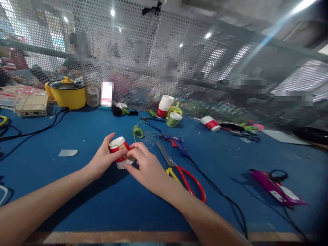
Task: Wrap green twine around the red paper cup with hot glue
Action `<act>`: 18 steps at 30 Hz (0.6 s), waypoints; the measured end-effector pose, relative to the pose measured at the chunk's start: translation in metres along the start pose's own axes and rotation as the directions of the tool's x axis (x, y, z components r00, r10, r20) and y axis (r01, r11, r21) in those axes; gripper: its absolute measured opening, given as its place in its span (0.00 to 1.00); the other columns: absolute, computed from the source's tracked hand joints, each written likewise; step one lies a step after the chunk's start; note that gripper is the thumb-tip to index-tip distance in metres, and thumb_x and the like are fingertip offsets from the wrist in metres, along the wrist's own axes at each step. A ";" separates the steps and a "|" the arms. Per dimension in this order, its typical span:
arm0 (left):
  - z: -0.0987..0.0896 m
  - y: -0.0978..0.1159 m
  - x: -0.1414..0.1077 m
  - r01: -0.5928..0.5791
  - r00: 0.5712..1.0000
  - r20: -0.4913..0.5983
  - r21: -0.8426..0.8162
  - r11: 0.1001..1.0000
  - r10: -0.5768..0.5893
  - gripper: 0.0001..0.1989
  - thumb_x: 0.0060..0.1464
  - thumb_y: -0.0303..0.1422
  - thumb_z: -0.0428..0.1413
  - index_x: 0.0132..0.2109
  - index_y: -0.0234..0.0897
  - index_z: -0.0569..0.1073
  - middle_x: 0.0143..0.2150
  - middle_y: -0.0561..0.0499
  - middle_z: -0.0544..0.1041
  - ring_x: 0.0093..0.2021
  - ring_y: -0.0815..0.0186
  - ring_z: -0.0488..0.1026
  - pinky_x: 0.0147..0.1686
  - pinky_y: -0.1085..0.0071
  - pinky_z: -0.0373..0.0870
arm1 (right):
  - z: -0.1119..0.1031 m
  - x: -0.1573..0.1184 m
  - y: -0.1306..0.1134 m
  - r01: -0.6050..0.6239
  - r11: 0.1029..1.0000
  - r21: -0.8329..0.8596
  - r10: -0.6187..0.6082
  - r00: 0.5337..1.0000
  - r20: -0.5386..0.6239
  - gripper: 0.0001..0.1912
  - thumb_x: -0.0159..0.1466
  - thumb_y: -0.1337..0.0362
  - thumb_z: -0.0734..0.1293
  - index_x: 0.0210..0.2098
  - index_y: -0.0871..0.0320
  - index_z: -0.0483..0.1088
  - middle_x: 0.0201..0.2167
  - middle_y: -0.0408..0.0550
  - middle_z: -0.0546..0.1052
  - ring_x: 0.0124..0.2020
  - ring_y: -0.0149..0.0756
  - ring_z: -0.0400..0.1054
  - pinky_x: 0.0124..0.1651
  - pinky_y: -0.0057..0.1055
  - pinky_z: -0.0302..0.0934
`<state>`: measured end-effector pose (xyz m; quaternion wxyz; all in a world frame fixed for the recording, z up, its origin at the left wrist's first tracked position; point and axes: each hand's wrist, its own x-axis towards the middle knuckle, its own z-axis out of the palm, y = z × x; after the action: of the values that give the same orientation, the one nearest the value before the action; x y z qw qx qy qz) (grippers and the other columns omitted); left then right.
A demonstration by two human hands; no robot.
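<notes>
I see the left hand (102, 156) curled round a red-and-white paper cup (120, 148) over the blue table (151, 215). The right hand (148, 165) pinches its side, where a pale flap (131, 160) sticks out, so it looks only part done.

Blue tabletop (102, 205) w/ brown front edge (115, 236) along btm; perforated gray screen (138, 68) behind, upper L to R; bright strip light (303, 5), upper R corner.

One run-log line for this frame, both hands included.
left hand: holding red-and-white cup | right hand: at cup's side | nearby: scissors, glue gun, green yarn
</notes>
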<state>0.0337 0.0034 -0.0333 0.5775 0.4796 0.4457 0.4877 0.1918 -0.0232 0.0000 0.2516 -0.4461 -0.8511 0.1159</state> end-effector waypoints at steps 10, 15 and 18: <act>0.000 0.009 -0.003 0.052 0.999 -0.011 0.046 0.998 -0.051 0.40 0.36 0.35 0.65 0.55 0.38 0.53 0.47 0.43 0.70 0.43 0.58 0.73 0.45 0.59 0.70 | -0.077 0.010 0.108 -0.539 0.834 -0.121 0.481 0.816 -0.320 0.06 0.56 0.64 0.67 0.25 0.59 0.68 0.21 0.47 0.70 0.26 0.34 0.66 0.29 0.29 0.57; 0.002 0.007 -0.003 0.048 0.999 0.023 0.075 0.996 -0.050 0.37 0.36 0.35 0.64 0.52 0.38 0.53 0.44 0.45 0.71 0.42 0.58 0.73 0.44 0.58 0.70 | -0.064 -0.013 0.159 -0.541 0.837 -0.082 0.514 0.828 -0.223 0.08 0.61 0.62 0.64 0.35 0.61 0.70 0.36 0.49 0.73 0.36 0.34 0.68 0.37 0.32 0.63; 0.004 0.009 -0.003 0.056 0.998 0.017 0.094 0.994 -0.058 0.33 0.36 0.35 0.64 0.48 0.36 0.56 0.42 0.46 0.72 0.42 0.58 0.73 0.43 0.59 0.70 | -0.056 -0.017 0.173 -0.452 0.892 0.013 0.446 0.873 -0.199 0.12 0.65 0.61 0.60 0.45 0.58 0.67 0.46 0.50 0.70 0.41 0.33 0.67 0.42 0.34 0.65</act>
<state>0.0362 0.0002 -0.0241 0.5725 0.4977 0.4759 0.4450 0.3512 0.0612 -0.0309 0.2931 -0.6447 -0.6970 0.1120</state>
